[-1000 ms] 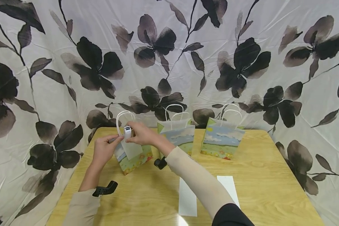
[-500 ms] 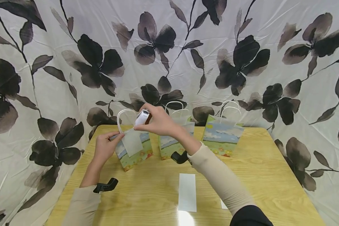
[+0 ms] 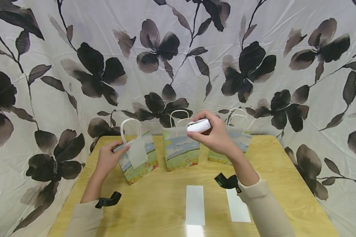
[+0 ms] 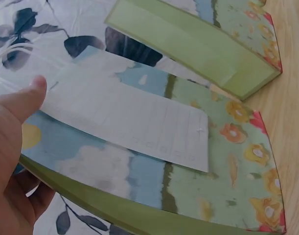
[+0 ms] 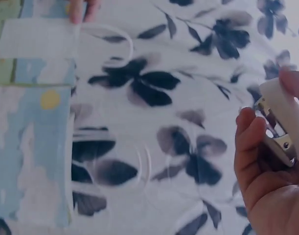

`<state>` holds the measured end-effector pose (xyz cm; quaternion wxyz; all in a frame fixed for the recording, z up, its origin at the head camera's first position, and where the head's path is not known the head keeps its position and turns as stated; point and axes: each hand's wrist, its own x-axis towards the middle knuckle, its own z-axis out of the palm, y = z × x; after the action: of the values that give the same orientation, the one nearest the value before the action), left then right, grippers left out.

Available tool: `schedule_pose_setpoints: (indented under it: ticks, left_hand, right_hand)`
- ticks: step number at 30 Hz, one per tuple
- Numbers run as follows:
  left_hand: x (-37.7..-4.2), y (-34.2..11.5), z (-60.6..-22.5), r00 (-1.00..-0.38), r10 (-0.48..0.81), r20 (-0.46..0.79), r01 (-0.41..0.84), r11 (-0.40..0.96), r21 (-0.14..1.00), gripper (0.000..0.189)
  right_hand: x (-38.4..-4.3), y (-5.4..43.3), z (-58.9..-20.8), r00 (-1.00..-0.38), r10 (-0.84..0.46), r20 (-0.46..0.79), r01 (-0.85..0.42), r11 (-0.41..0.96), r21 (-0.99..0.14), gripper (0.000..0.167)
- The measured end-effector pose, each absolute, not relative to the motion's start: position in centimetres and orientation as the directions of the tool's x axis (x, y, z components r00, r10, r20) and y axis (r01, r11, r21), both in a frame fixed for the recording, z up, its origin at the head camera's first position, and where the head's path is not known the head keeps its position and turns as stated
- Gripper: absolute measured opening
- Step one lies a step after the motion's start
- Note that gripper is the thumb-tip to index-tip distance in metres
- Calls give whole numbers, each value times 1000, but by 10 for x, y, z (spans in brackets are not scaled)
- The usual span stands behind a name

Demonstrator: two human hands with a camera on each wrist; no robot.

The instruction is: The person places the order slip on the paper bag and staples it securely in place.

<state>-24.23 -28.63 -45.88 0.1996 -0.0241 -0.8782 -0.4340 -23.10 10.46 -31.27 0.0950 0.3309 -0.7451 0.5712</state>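
Note:
My left hand [image 3: 109,158] pinches the top edge of the left paper bag [image 3: 152,152] between thumb and fingers. A white paper slip [image 4: 139,120] with faint printed lines lies against that bag's front, its upper end by my thumb. The bag has white looped handles [image 3: 131,121] and a painted sky and flower meadow; it stands slightly tilted. My right hand [image 3: 216,136] grips a small white stapler [image 3: 199,125] in the air, in front of the gap between the other two bags. In the right wrist view the stapler [image 5: 281,117] shows its metal inside, with fingers wrapped around it.
Two matching paper bags stand at the back of the wooden table [image 3: 154,204]: the middle bag [image 3: 181,149] and the right bag [image 3: 240,140], partly behind my right hand. Two white paper slips lie near the front, one central [image 3: 195,205], one further right [image 3: 238,207]. A floral curtain [image 3: 195,65] hangs behind.
My right hand has carried the stapler away from the left bag's top edge, moving right past the middle bag. My left hand keeps its pinch on the left bag.

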Motion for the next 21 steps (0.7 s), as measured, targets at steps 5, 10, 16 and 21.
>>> schedule_pose_setpoints:
  ticks: [5, 10, 16, 21]
  left_hand:
    - [-231, -293, -466, -924, -118, 365, 209, 643, 737, 53]
    - [-226, -298, -462, -926, -85, 369, 237, 628, 741, 60]
    - [-237, -296, -461, -909, -56, 412, 283, 645, 710, 49]
    - [-242, -293, -469, -905, -83, 418, 266, 657, 706, 49]
  right_hand:
    - [-221, 149, -330, -859, -278, 430, -470, 95, -878, 29]
    - [-215, 191, -348, -907, -163, 387, -393, 1, -920, 24]
    - [-209, 234, -377, -938, -87, 336, -337, -9, -941, 17]
    - [-208, 260, -415, -971, -27, 239, -239, -7, -971, 17]
